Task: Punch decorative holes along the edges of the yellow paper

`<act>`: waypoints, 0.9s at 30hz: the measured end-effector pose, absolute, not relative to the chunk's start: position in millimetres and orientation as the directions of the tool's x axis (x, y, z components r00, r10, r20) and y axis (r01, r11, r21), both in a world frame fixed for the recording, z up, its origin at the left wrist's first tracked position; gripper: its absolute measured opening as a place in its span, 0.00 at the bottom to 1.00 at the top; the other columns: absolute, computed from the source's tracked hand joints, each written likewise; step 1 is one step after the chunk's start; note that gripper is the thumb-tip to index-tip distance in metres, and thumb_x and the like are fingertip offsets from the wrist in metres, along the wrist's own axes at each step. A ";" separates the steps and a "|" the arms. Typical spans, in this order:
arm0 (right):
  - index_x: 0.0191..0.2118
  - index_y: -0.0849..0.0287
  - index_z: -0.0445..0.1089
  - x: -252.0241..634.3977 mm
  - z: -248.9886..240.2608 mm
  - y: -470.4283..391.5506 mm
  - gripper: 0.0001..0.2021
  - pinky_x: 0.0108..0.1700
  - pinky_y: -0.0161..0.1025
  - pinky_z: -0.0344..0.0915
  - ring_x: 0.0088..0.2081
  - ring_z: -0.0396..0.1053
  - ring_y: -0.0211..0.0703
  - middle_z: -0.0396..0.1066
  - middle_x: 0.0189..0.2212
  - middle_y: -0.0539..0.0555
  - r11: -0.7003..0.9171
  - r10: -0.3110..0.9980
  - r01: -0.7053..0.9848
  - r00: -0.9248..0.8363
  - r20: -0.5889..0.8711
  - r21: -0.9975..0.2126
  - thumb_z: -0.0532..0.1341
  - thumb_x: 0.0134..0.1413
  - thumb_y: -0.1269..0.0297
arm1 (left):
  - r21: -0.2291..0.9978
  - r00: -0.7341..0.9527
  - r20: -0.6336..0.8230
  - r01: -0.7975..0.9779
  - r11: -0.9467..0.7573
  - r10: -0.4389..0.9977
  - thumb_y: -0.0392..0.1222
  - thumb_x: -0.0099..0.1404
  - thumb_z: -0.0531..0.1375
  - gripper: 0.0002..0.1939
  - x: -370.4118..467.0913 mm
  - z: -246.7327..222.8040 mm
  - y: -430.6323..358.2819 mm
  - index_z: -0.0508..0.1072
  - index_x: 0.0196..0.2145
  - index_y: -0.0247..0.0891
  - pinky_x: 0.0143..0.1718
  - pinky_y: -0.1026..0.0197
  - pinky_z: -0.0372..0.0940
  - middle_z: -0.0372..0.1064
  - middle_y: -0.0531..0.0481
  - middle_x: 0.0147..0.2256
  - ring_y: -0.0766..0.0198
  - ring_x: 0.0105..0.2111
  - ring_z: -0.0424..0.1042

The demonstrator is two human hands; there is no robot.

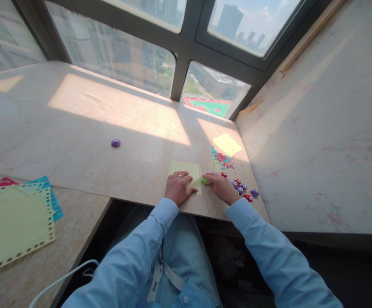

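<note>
My left hand (180, 188) lies on a pale yellow sheet of paper (186, 167), its fingers and thumb spread and pressing the sheet to the table. Small punched holes run along the edges of that sheet. In my right hand (221, 187) is a small green craft punch (204, 181), pinched between thumb and fingers at the sheet's right edge. Just beyond the right hand stand several red and purple craft punches (239, 186), partly hidden by it. One more purple craft punch (115, 143) sits alone to the left.
Coloured paper bits (222, 160) lie scattered near a yellow paper piece (227, 144) by the wall (327, 149). Larger punched yellow sheets (15, 226) overlap a blue sheet (56, 205) and a red one (3, 182) at left. A white cable (62, 278) hangs below. Windows border the table's back.
</note>
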State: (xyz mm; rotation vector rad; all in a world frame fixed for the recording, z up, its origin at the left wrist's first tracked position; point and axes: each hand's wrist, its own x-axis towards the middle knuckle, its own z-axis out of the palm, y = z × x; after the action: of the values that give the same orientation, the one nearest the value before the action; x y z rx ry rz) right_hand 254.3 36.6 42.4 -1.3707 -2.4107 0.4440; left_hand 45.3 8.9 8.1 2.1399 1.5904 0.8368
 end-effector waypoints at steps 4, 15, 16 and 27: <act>0.48 0.54 0.75 257.5 38.4 38.7 0.20 0.53 0.46 0.68 0.49 0.73 0.47 0.75 0.48 0.56 0.495 0.862 0.743 -0.487 0.144 -0.451 0.54 0.53 0.78 | 0.579 0.200 0.257 0.752 -0.316 0.945 0.52 0.54 0.69 0.19 45.4 7.9 8.7 0.77 0.41 0.42 0.51 0.48 0.60 0.71 0.43 0.50 0.49 0.52 0.66; 0.50 0.55 0.74 265.0 31.3 40.5 0.20 0.57 0.48 0.66 0.52 0.71 0.47 0.74 0.50 0.57 0.484 0.867 0.719 -0.472 0.161 -0.499 0.54 0.55 0.77 | 0.531 0.199 0.292 0.780 -0.331 0.936 0.54 0.54 0.69 0.18 45.4 5.7 8.8 0.78 0.40 0.43 0.49 0.49 0.61 0.72 0.45 0.49 0.50 0.51 0.67; 0.50 0.55 0.74 265.2 31.3 40.4 0.20 0.57 0.48 0.66 0.52 0.71 0.47 0.74 0.50 0.57 0.483 0.867 0.718 -0.472 0.160 -0.501 0.54 0.55 0.77 | 0.531 0.199 0.293 0.779 -0.332 0.935 0.54 0.54 0.69 0.18 45.3 5.6 9.0 0.78 0.40 0.43 0.48 0.49 0.61 0.72 0.45 0.49 0.50 0.51 0.67; 0.48 0.54 0.74 261.8 35.0 40.8 0.19 0.56 0.47 0.66 0.50 0.72 0.46 0.75 0.48 0.56 0.494 0.856 0.694 -0.493 0.154 -0.524 0.56 0.55 0.77 | 0.529 0.198 0.300 0.779 -0.336 0.933 0.54 0.54 0.69 0.18 45.7 6.4 8.6 0.78 0.39 0.42 0.48 0.49 0.62 0.72 0.45 0.49 0.50 0.50 0.67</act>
State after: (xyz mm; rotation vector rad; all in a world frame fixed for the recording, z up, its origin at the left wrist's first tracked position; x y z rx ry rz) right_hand 261.8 40.8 35.0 -1.2883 -2.3470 0.5611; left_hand 45.7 8.6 6.4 2.2148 1.6292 0.8507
